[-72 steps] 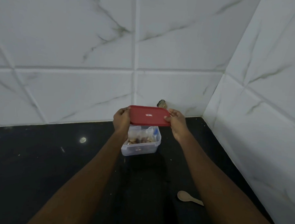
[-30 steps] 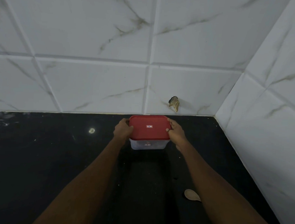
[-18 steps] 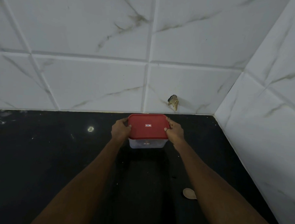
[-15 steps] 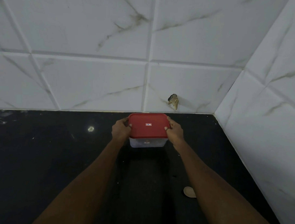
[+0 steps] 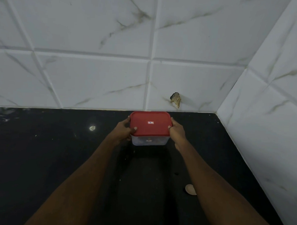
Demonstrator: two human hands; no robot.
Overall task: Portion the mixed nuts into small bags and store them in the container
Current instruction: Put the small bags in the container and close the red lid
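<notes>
Container (clear, red lid on), near wall chip, left hand and right hand clasped its 2 sides.

Lid: red plastic, smooth, matt with faint sheen, small white label at centre. Container below: translucent frosted plastic. Counter: black stone-like, polished, pale specks and scuffs. Wall tiles: white, marble-veined, glossy; one chipped patch, rough. Spoon: pale, looks wooden, matt.
</notes>
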